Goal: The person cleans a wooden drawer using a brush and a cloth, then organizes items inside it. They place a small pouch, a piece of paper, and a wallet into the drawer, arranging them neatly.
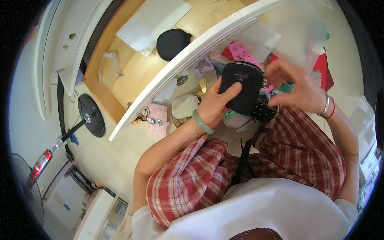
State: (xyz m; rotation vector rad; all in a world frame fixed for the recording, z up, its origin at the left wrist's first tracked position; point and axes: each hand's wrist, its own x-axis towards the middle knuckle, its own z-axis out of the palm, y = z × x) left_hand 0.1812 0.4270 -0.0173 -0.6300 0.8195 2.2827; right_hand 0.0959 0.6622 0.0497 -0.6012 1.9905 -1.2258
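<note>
A small black zip pouch (237, 98) with rounded corners is held up in my left hand (214, 102), the thumb lying across its front. A silver zip runs round its upper edge and right side. My right hand (302, 88) is just right of the pouch, thumb and fingers curved with a gap between them, and nothing shows in it. Below the pouch, near my knees, is a black studded item (266, 111) whose kind I cannot make out. Behind the pouch lies a pile of small things, including a pink patterned packet (245, 54).
A wooden drawer (136, 76) with a white front edge (192, 66) slants across the view, holding a round black item (173, 44) and white sheets (154, 22). On the floor are a pink notebook-like item (159, 119) and a black round stand base (92, 115). Red items (322, 68) lie at right.
</note>
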